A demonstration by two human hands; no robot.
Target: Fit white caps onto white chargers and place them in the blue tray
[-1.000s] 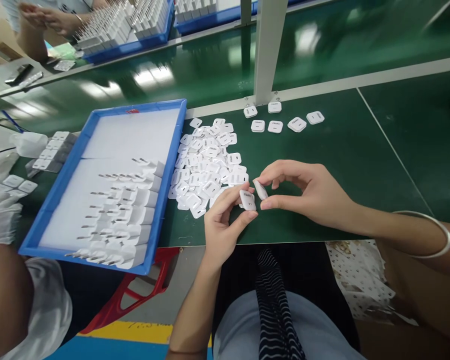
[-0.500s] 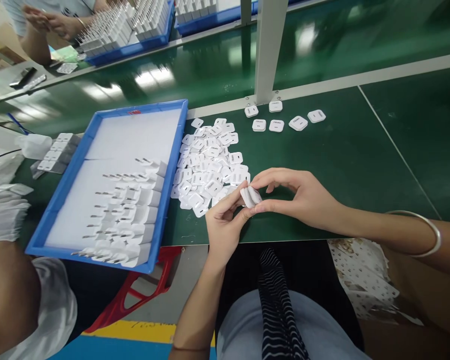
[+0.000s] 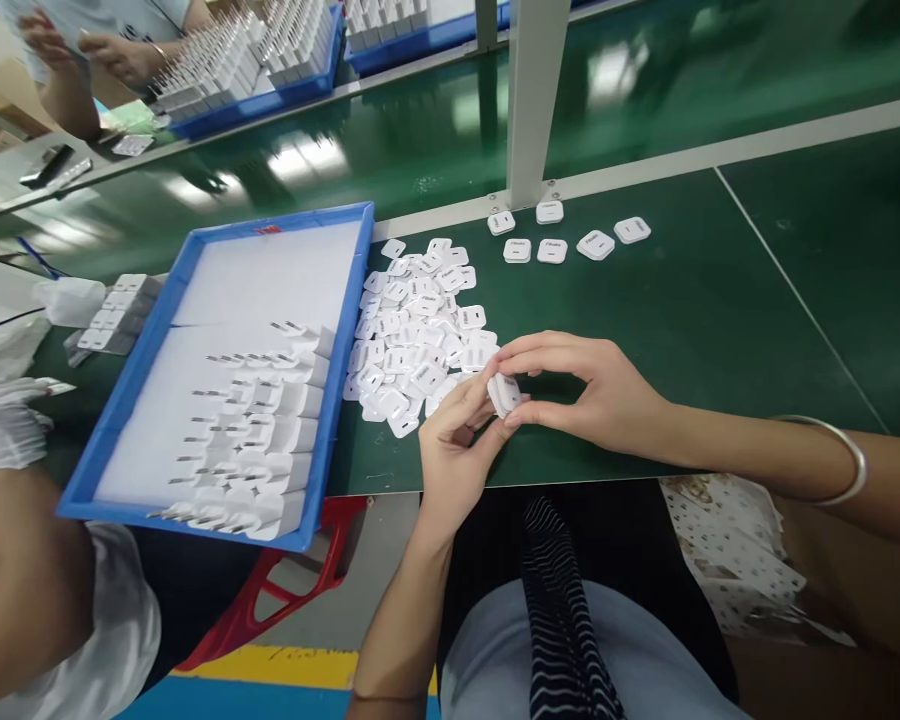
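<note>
Small white charger end caps (image 3: 505,396), square with rounded corners, are pinched between my two hands. They look like a stack of at least two, with printing on the top face. My left hand (image 3: 456,450) grips them from the left with thumb and fingers. From the other side, my right hand (image 3: 604,388) closes thumb and fingertips on their edges. Left of my hands spreads a heap of loose white caps (image 3: 420,325), with print and a slot on many. Several more caps (image 3: 552,251) lie apart near the post, some apparently stacked.
A blue tray (image 3: 367,260) at left holds rows of white plug chargers (image 3: 289,430), pins leftward. A metal post (image 3: 529,110) rises behind the loose caps. A co-worker's gloved hand (image 3: 7,425) is at far left; another person's hands (image 3: 112,55) show across the bench.
The caps between my fingers have turned and come together, and the printed face now shows. The gloved co-worker's arm at left has shifted. Across the bench, the other person's hands have moved apart.
</note>
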